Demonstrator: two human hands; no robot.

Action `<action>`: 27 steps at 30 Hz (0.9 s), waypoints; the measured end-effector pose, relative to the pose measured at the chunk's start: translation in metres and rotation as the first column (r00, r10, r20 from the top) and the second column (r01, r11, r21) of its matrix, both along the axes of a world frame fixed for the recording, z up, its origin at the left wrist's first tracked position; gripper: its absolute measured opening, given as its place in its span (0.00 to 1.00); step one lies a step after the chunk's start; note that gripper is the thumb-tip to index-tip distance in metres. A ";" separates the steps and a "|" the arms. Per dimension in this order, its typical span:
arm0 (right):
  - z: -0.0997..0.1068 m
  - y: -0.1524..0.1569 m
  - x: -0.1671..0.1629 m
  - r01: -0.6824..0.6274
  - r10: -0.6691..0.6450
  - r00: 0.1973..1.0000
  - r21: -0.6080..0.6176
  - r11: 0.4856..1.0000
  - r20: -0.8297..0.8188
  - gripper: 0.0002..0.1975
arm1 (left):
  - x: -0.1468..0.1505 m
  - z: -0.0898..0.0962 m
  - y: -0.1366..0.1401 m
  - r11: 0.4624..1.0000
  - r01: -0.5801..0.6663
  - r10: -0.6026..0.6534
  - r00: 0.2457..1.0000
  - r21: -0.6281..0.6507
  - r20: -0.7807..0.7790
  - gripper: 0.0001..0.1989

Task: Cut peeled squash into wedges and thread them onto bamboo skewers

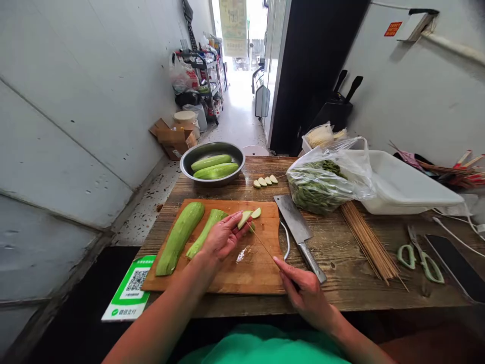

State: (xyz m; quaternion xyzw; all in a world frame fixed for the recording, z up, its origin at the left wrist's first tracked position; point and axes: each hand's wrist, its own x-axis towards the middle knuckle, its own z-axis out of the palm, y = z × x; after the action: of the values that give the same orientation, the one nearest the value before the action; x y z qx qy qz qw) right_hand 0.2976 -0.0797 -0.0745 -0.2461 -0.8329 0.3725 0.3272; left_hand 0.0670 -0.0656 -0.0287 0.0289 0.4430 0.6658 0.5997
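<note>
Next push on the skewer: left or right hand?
Probably the right hand: its fingers pinch the skewer, which points toward the left hand. The left holds a pale green slice over the cutting board.

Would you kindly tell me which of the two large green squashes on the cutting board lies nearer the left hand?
The shorter squash lies nearer the left hand; the longer squash lies farther off, along the left edge of the board.

A pale grey panelled wall (87, 91) left of the hands (220, 241); beyond them, shiny white floor (242, 108), bright daylit doorway (258, 21).
</note>
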 end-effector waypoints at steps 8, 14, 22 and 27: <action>-0.015 -0.026 0.029 0.027 -0.027 0.999 -0.004 1.000 -0.043 0.20 | 0.031 -0.010 -0.028 0.997 -0.002 0.010 0.994 0.075 -0.112 0.05; -0.011 -0.049 0.043 0.063 -0.063 0.996 -0.015 0.998 -0.056 0.19 | 0.048 -0.002 -0.043 0.991 0.106 -0.091 0.981 0.084 -0.172 0.06; -0.003 -0.060 0.040 0.158 -0.158 0.983 -0.004 0.987 -0.088 0.18 | 0.061 -0.001 -0.048 0.976 0.211 -0.190 0.948 0.056 -0.257 0.05; 0.002 -0.060 0.036 0.177 -0.171 0.979 0.050 0.983 -0.109 0.18 | 0.064 -0.001 -0.047 0.972 0.226 -0.205 0.947 0.058 -0.245 0.05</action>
State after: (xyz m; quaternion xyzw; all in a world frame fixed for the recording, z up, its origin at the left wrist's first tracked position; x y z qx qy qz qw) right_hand 0.3336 -0.1399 -0.0721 -0.2882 -0.8006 0.3300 0.4088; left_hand 0.1312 -0.1128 -0.0297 0.1822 0.4770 0.6062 0.6097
